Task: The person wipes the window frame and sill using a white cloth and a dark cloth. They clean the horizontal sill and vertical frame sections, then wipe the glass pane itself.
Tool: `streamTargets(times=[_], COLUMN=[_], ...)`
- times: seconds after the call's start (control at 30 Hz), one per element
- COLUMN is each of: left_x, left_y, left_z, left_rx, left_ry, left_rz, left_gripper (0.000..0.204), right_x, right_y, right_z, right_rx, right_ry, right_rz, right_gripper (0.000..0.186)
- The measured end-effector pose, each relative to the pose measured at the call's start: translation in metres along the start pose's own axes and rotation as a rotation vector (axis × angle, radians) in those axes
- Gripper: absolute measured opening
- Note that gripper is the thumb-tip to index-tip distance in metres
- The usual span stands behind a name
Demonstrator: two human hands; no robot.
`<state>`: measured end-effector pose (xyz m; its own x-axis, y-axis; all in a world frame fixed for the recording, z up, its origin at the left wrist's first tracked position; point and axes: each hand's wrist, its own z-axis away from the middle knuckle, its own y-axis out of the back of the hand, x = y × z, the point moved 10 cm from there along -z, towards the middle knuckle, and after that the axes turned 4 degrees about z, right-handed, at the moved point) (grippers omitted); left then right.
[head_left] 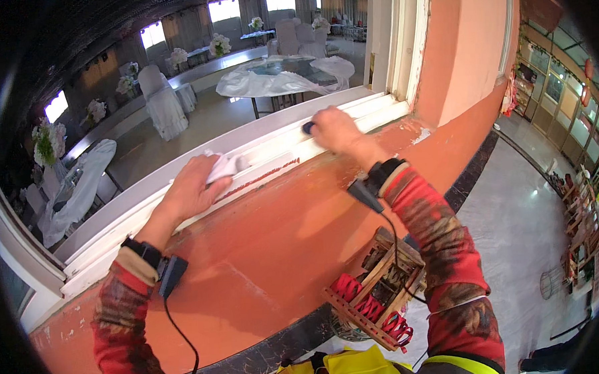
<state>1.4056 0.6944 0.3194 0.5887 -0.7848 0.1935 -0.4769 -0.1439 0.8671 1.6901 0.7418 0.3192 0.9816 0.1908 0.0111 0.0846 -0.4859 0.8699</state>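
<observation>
My left hand (191, 189) presses a crumpled white cloth (225, 165) onto the white window sill (271, 155). Farther right on the same sill, my right hand (334, 131) is closed around a small dark blue object (307, 127) whose kind I cannot tell. Both wrists carry black bands with small devices and hanging cables, and both sleeves are red patterned. The sill runs along the top of an orange-red wall (269, 248) with chipped paint.
A wooden crate (377, 287) with red-handled items stands on the floor below my right arm. Through the window lies a hall with white-draped tables (284, 74), covered chairs (162, 103) and flower arrangements. A tiled corridor (522, 224) runs to the right.
</observation>
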Motion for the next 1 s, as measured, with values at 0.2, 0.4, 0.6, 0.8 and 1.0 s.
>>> streamTargets(times=[0.2,0.4,0.6,0.8,1.0], left_x=[-0.028,-0.066,-0.144,-0.197,-0.176], left_y=[-0.001,0.044,0.167,0.237,0.185], left_z=[-0.009,0.046,0.223,0.328,0.259], left_rx=[0.025,-0.083,-0.134,-0.118,-0.218], left_ry=[0.056,0.044,0.167,0.471,0.308], left_rz=[0.196,-0.021,-0.195,-0.395,-0.122], left_gripper=[0.036,0.026,0.035,0.032,0.034], right_x=[-0.19,-0.201,-0.188,-0.262,-0.358], right_y=[0.021,0.022,0.015,0.024,0.026], right_z=[0.024,0.026,0.025,0.023,0.037], right_rx=[0.252,0.164,0.132,0.096,0.16], right_ry=[0.361,0.284,0.212,0.257,0.462], right_rz=[-0.42,-0.432,-0.372,-0.242,-0.461], right_gripper=[0.018,0.021,0.029,0.023,0.023])
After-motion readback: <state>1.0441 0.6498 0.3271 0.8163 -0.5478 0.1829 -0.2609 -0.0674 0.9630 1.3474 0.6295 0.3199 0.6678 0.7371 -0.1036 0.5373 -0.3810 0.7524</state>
